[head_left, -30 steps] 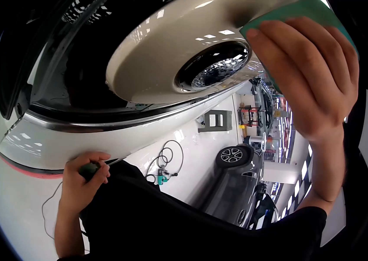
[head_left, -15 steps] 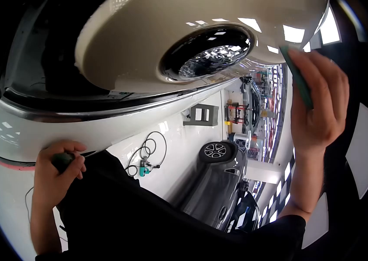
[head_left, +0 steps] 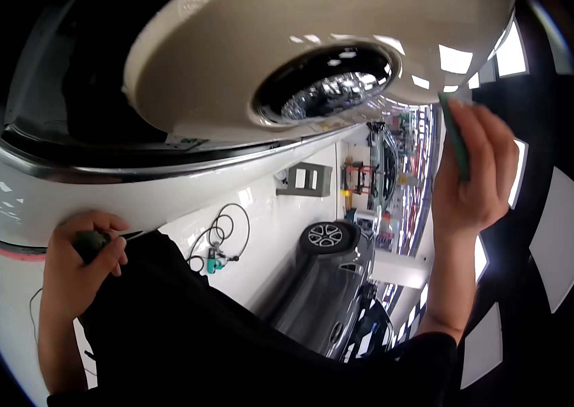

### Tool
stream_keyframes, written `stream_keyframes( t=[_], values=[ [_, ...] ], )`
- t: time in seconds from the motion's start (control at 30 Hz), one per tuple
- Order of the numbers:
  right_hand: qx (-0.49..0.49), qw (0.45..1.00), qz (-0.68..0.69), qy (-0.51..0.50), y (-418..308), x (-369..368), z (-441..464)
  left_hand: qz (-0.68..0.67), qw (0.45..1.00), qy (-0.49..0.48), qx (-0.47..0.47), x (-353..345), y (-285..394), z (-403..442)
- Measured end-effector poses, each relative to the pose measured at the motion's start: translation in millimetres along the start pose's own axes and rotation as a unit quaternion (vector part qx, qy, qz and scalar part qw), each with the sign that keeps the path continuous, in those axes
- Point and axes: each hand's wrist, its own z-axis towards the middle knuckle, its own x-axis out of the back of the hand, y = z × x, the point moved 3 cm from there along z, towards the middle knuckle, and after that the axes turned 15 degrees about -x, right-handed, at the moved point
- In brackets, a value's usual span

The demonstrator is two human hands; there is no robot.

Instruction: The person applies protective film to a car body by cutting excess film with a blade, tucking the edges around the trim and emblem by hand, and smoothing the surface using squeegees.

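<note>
A glossy beige car panel (head_left: 205, 81) with a dark, shiny oval area (head_left: 331, 78) hangs over the top of the view. My right hand (head_left: 480, 169), raised at right, grips a flat green squeegee (head_left: 458, 139) between thumb and fingers. The squeegee's tip lies at the panel's lower right edge; whether it touches cannot be made out. Low on the left, my left hand (head_left: 76, 271) is closed around a dark green object (head_left: 88, 244), partly hidden by the fingers. It is beside the white car body (head_left: 131, 200).
A dark grey car (head_left: 307, 292) stands behind, its wheel (head_left: 325, 236) towards me. On the white floor lie a teal power tool (head_left: 213, 261) and its coiled black cord (head_left: 248, 227). A grey step stool (head_left: 306, 180) is farther back. Bright ceiling panels (head_left: 558, 241) show at right.
My right hand, with the squeegee, has shifted left and its tip sits lower against the panel's edge. My left hand keeps its hold. The whole view has shifted slightly.
</note>
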Motion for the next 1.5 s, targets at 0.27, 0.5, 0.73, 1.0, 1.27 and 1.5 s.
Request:
stream_keyframes(
  t=[0.27,0.5,0.73,1.0,1.27,1.5],
  values=[
    [0.088,0.993,-0.009,0.073,23,-72,-56,-0.028,0.999,0.003,-0.014,-4,-3,-3],
    [0.004,0.999,0.044,-0.001,51,-61,-80,-0.003,0.998,0.027,-0.057,-3,-10,-3],
    [0.078,0.983,0.105,0.128,2,-47,-5,0.026,0.999,0.029,-0.033,-6,-15,-5],
    [0.109,0.976,-0.016,-0.190,6,-84,-88,-0.006,0.999,0.035,-0.026,-6,-12,-3],
    [-0.020,0.990,0.097,0.096,22,-46,-41,0.029,0.999,0.016,-0.002,-2,-1,-1],
    [0.018,0.998,0.068,-0.006,29,-79,-70,0.030,0.999,-0.010,0.012,-8,9,2]
  ],
)
